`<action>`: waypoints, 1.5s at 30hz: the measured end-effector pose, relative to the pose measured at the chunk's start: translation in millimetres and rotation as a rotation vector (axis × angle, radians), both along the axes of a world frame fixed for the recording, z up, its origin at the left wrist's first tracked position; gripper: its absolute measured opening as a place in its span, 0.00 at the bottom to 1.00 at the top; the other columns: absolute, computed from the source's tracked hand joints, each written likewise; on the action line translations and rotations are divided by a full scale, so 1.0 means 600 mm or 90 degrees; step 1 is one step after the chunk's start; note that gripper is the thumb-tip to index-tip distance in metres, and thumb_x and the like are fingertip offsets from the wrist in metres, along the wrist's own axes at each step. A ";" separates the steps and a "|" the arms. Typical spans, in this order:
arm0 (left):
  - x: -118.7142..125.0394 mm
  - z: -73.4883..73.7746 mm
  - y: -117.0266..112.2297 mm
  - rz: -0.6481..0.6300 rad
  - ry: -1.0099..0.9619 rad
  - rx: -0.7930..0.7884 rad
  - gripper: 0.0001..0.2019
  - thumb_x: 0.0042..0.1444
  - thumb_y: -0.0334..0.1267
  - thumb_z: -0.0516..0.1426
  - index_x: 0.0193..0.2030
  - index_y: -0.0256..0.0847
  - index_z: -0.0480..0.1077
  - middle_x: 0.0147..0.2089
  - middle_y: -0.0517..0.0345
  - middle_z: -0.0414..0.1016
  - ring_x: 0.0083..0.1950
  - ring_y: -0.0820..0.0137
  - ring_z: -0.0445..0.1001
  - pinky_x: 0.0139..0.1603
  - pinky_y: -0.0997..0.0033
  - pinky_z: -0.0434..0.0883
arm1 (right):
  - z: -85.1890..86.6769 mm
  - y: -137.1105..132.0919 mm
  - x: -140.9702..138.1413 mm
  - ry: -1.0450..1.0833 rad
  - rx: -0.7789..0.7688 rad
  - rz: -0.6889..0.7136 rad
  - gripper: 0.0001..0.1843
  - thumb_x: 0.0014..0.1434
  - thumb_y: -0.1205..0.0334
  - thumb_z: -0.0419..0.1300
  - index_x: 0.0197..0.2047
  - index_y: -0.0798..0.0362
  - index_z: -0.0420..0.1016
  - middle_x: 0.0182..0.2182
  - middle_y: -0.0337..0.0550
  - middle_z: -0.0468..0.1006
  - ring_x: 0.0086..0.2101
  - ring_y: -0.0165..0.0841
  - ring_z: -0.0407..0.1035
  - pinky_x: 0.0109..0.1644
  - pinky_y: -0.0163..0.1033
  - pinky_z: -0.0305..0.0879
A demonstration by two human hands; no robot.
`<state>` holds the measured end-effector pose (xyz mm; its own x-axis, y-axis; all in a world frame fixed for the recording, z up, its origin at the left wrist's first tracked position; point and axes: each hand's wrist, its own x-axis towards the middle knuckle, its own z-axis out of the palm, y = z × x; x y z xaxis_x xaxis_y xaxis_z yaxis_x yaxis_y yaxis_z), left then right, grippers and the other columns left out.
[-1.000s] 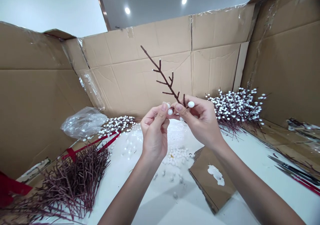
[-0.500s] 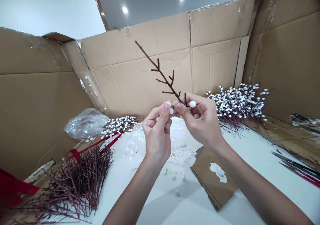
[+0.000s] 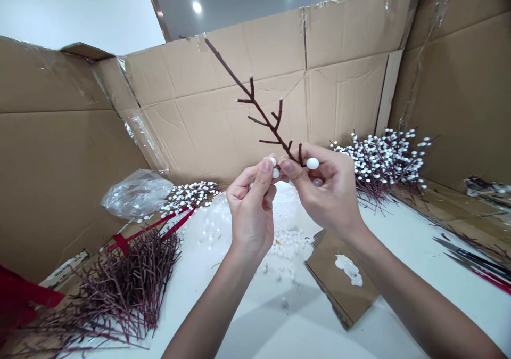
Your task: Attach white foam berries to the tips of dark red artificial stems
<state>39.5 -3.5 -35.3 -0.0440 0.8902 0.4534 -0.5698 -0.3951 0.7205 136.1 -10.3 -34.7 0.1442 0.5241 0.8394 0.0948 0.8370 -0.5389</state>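
My right hand [image 3: 325, 188] pinches the lower stem of a thin dark red artificial twig [image 3: 255, 103], whose side branches fan up and to the left. A white foam bead [image 3: 312, 163] sits on a branch tip just beyond my right fingers, and another white bead [image 3: 317, 182] shows inside those fingers. My left hand [image 3: 251, 204] is close against the twig's base. Its thumb and forefinger pinch at a small white foam bead [image 3: 275, 173], partly hidden by the fingers. A further bead [image 3: 272, 161] lies by my left thumb tip.
A pile of bare red twigs [image 3: 128, 290] lies at lower left, and white-beaded branches [image 3: 379, 162] stand at right. Below my hands are loose foam beads [image 3: 287, 244] and a cardboard piece [image 3: 329, 279] with white glue [image 3: 348, 269]. Scissors [image 3: 471, 260] lie at right, before cardboard walls [image 3: 223, 135].
Both hands have shifted slightly right and up, and the twig's top now leans further up and left. The view has tilted a little. The hold on the twig looks unchanged.
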 end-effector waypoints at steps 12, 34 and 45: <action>0.000 0.002 -0.004 0.002 0.009 0.010 0.08 0.41 0.40 0.68 0.27 0.38 0.78 0.24 0.60 0.74 0.21 0.84 0.61 0.18 0.80 0.53 | 0.004 -0.001 0.003 0.023 -0.009 0.047 0.17 0.55 0.59 0.63 0.20 0.53 0.63 0.18 0.32 0.60 0.20 0.23 0.56 0.24 0.28 0.58; -0.032 0.016 0.020 -0.036 0.048 -0.034 0.20 0.43 0.49 0.66 0.37 0.34 0.77 0.19 0.71 0.46 0.19 0.83 0.40 0.16 0.81 0.44 | 0.002 0.024 0.014 0.230 -0.208 0.318 0.08 0.53 0.59 0.66 0.27 0.52 0.75 0.28 0.38 0.80 0.32 0.29 0.76 0.42 0.38 0.76; -0.038 -0.014 0.034 -0.020 0.776 0.172 0.09 0.47 0.43 0.63 0.29 0.40 0.72 0.21 0.67 0.46 0.24 0.76 0.45 0.24 0.73 0.45 | 0.011 0.037 0.017 0.428 -0.290 0.382 0.06 0.49 0.62 0.68 0.25 0.54 0.78 0.29 0.39 0.81 0.37 0.30 0.77 0.54 0.38 0.72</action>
